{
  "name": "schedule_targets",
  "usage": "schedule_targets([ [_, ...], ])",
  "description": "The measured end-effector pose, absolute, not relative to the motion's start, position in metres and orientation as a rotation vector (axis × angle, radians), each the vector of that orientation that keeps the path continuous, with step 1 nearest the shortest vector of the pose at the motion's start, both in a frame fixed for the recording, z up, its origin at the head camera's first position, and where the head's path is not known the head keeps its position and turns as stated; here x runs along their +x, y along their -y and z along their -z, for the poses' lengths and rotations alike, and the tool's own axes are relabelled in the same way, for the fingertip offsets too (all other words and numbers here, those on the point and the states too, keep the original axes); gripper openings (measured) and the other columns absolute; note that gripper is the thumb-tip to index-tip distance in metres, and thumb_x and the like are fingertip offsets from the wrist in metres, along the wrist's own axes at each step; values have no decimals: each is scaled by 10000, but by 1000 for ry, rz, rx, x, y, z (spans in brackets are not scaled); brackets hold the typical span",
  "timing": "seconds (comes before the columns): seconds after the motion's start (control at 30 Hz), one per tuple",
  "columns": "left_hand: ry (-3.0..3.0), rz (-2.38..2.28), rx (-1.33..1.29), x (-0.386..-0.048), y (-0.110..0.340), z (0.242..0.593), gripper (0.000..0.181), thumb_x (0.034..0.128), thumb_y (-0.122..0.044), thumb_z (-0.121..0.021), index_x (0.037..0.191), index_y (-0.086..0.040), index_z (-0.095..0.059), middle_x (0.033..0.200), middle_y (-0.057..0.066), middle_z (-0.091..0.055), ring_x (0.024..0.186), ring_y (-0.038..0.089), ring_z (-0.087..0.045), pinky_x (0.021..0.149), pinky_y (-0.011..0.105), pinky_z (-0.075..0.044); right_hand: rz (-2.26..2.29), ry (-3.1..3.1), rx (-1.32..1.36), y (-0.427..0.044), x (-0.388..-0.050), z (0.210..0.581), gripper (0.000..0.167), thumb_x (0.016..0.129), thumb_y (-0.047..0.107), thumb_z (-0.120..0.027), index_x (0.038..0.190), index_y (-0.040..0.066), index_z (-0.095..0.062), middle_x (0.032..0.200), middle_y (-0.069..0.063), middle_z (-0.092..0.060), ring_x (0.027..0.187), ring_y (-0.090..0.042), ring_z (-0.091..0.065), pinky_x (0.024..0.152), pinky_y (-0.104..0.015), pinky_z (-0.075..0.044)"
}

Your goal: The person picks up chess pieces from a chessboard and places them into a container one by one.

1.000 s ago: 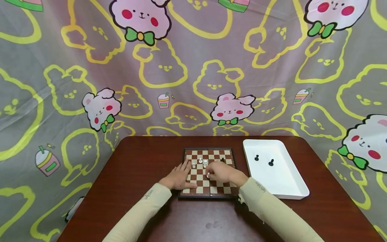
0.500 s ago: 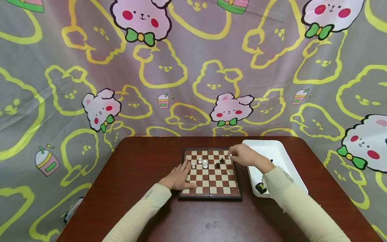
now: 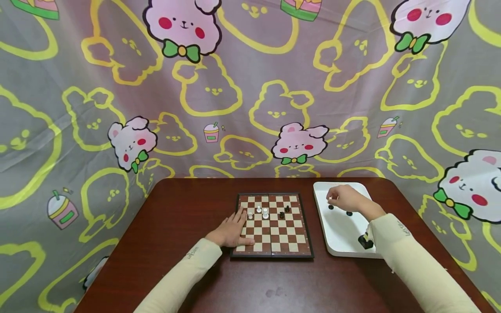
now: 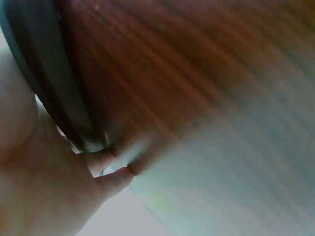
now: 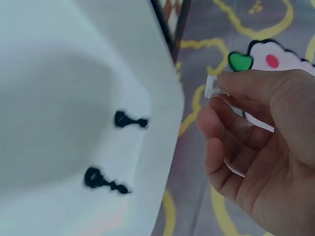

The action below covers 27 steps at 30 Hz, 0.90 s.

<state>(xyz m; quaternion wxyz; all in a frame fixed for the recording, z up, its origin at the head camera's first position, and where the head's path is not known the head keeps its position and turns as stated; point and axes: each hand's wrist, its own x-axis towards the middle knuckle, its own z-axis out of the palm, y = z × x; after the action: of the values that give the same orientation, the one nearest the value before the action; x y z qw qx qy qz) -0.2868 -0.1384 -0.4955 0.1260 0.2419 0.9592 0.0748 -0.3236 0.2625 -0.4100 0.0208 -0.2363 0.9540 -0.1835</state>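
Note:
My left hand (image 3: 231, 230) rests flat with spread fingers on the left edge of the chessboard (image 3: 289, 247). In the left wrist view, the fingers lie by the board's dark side. My right hand (image 3: 346, 199) is over the white tray (image 3: 340, 241) and pinches a small white chess piece (image 5: 210, 87) between thumb and fingers; its exact kind is hidden. Two black chess pieces lie on their sides in the tray, one a pawn-like piece (image 5: 129, 120), the other longer (image 5: 104, 181). On the board stand a white rook-like piece (image 3: 265, 213) and a black knight-like piece (image 3: 282, 215).
Two smaller white pieces, one farther back (image 3: 259, 209) and one to the left (image 3: 250, 215), and another black piece (image 3: 287, 208) also stand on the board. A brown wooden table (image 3: 188, 204) bears everything. A patterned curtain (image 3: 242, 100) hangs behind it.
My right hand has lifted the white piece off the board and carried it right, over the tray. My left hand has stayed on the board's edge.

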Motion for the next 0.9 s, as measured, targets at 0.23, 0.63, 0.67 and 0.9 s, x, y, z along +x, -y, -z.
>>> schedule_targets([
  [0.23,-2791,-227,700,-286,139,495,1081,810,-723,-503,1520,-25,-81,1567,171,10,1400,374,-147,1062,547,-234,542,-2940,-697,-284,-323,424,59,851,74,-639,859,33,-681,680,47,-592,614,-112,-502,604,-327,-426],
  [0.63,-2782,-240,705,-285,140,496,1084,809,-725,-505,1520,-27,-79,1567,171,16,1399,379,-149,1060,549,-237,539,-2966,-684,-292,-317,425,70,838,74,-647,877,28,-684,685,46,-593,598,-101,-502,593,-320,-422],
  [0.67,-2781,-242,705,-285,140,495,1083,809,-724,-505,1521,-28,-79,1568,171,15,1399,379,-148,1060,549,-236,540,-2970,-688,-290,-317,424,63,838,69,-648,872,29,-683,687,45,-596,600,-102,-504,593,-320,-423],
  [0.9,-2776,-242,701,-285,141,492,1072,814,-719,-505,1523,-38,-77,1569,162,18,1403,373,-136,1069,544,-222,575,-2974,-741,-270,-318,417,57,851,66,-639,865,31,-682,677,49,-597,596,-96,-509,580,-316,-431],
])
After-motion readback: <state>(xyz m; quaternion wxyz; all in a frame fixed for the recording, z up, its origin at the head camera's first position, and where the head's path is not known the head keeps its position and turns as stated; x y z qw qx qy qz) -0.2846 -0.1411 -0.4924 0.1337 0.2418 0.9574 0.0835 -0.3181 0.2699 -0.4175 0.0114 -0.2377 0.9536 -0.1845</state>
